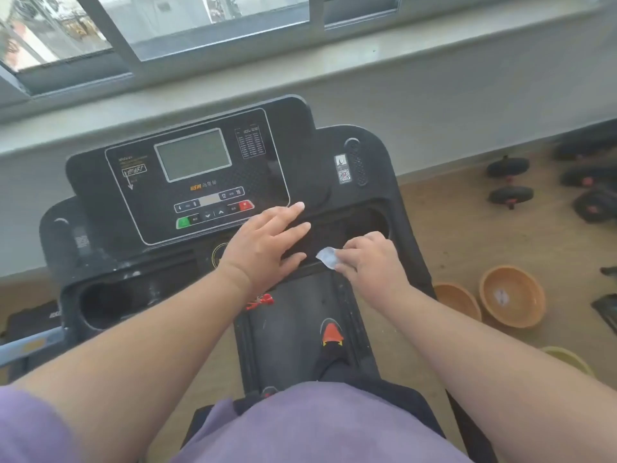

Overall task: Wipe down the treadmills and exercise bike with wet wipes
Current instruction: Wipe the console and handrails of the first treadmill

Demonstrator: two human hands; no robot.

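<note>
On the treadmill console (200, 182), the left hand (263, 242) lies flat with fingers straight, holding nothing, pressed on the black ledge below the buttons. Just right of it, the right hand (370, 259) pinches a wet wipe (327, 257), folded small beside the right cup recess. The wipe is pale and bluish-white (probably limp, light, damp), best gripped by its bunched edge.
</note>
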